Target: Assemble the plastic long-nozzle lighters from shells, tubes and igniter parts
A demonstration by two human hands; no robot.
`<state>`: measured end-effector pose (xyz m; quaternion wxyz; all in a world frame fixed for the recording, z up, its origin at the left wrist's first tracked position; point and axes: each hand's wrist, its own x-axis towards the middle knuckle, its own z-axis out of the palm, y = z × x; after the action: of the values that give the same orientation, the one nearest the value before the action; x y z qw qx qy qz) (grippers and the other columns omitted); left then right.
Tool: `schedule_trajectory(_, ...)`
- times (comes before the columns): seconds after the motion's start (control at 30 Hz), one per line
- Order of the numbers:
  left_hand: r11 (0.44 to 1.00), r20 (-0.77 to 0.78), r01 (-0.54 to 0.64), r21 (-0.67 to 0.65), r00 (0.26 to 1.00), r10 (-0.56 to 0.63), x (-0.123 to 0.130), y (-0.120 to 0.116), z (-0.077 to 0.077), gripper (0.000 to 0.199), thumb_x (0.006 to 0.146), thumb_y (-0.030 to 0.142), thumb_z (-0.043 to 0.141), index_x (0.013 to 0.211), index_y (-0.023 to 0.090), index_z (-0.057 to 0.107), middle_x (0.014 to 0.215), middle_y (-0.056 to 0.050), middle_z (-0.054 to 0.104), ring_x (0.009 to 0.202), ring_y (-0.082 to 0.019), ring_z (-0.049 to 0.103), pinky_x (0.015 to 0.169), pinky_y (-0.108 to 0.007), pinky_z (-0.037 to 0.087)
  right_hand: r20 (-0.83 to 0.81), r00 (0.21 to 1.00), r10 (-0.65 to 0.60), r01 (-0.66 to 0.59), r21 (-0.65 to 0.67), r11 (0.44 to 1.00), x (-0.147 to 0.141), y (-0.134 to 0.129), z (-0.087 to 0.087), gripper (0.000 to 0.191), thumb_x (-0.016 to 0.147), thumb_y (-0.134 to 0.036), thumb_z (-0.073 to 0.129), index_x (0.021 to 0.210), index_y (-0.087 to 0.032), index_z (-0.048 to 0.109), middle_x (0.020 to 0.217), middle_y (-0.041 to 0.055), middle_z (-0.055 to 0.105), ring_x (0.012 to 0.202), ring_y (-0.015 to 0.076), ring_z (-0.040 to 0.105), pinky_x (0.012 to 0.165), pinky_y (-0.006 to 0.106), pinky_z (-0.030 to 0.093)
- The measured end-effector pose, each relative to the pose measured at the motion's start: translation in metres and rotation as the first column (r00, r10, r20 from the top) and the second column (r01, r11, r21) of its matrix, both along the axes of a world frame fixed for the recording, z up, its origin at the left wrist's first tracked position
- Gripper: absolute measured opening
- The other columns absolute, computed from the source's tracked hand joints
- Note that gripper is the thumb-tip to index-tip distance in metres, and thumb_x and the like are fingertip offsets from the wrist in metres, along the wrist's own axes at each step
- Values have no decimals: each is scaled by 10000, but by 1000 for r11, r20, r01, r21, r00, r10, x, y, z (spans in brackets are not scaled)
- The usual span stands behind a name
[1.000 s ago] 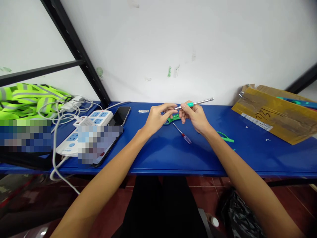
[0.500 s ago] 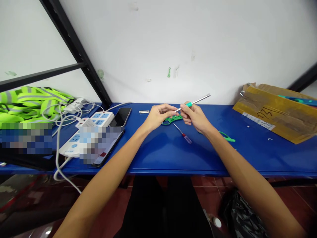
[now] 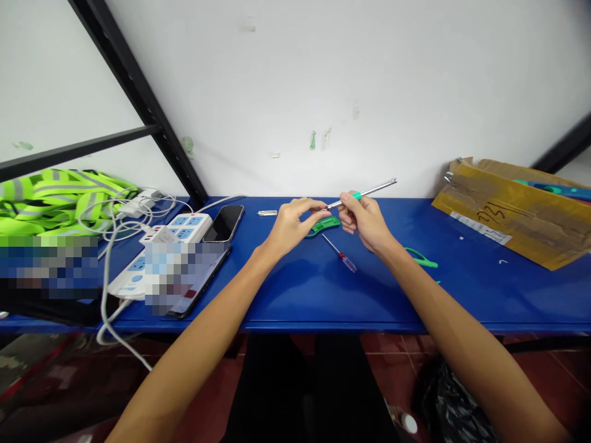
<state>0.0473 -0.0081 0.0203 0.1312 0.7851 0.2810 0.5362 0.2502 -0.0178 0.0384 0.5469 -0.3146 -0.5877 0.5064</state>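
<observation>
In my right hand is a slim silvery metal rod with a green band, slanting up to the right. The thumb and fingers grip it around the band. My left hand is closed in a pinch at the rod's lower left end; its fingertips partly hide that end. Under the hands lies a green plastic handle-shaped piece. A screwdriver with a clear reddish-purple handle rests nearer to me. A green looped piece shows beside my right forearm, partly covered by it.
The blue table meets a white wall. At left are a power strip with cables, a phone, another device and yellow-green reflective straps. A small pale piece lies behind my left hand. A taped cardboard box stands right.
The view has tilted slightly, so the scene sits a little lower. My left fingers have shifted slightly left along the rod's end, and the rod has moved a little to the right.
</observation>
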Motion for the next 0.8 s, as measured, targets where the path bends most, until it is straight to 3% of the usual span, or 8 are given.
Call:
schedule_trajectory(0.27,982,-21,-79,170,996,83,0,-1,-1,198,1072,404,716,1053,249,839,993,-54,861,897,-206,780,896,-391,590,21,999,-29,28,24,999,0,-1,0,582,830,-770,851,778,-231,638,516,-84,436,435,75,325,402,236,326)
schedule_trajectory(0.6,974,-38,-86,212,995,96,-5,2,-2,180,1077,387,711,1035,273,844,995,-39,870,867,-203,783,876,-396,568,75,997,-8,4,60,998,-1,-4,1,562,832,-748,866,798,-223,667,518,-85,452,435,76,355,411,233,336)
schedule_trajectory(0.8,982,-166,-72,173,981,101,-12,7,-1,187,1079,405,707,1045,285,846,1007,-35,872,873,-206,788,929,-403,559,177,984,16,-32,90,995,3,0,-4,568,901,-741,805,764,-241,572,539,-76,488,444,84,397,426,238,356)
